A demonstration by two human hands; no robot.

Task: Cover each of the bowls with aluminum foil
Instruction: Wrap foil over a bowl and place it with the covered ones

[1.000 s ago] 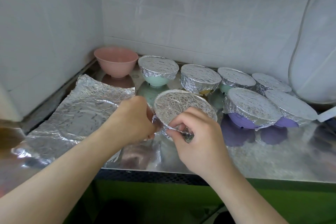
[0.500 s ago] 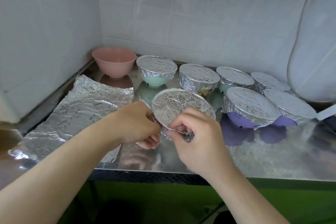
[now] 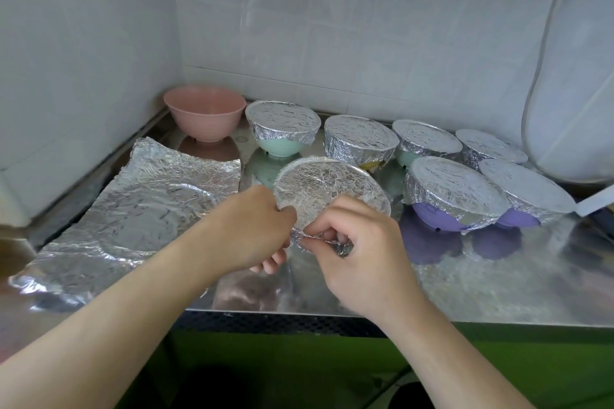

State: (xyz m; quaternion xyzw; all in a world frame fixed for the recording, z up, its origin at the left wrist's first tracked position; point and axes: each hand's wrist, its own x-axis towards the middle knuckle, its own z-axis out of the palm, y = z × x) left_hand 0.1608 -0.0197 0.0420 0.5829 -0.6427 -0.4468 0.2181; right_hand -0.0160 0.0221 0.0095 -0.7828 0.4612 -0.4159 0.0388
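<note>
Foil, a large crinkled aluminum sheet (image 3: 133, 206), lies flat on the left of the shiny steel counter (image 3: 498, 282). Behind, six round foil-capped bowls (image 3: 457, 191) stand along the white tiled wall, with one bare pink ribbed bowl (image 3: 204, 118) in the corner. Near the counter's front edge, a tilted bowl with a wrinkled foil cover (image 3: 327, 189) is held in both hands: the left hand (image 3: 255, 236) grips its left side, and the right hand (image 3: 358, 252) pinches the loose foil edge (image 3: 324, 241) below its rim.
</note>
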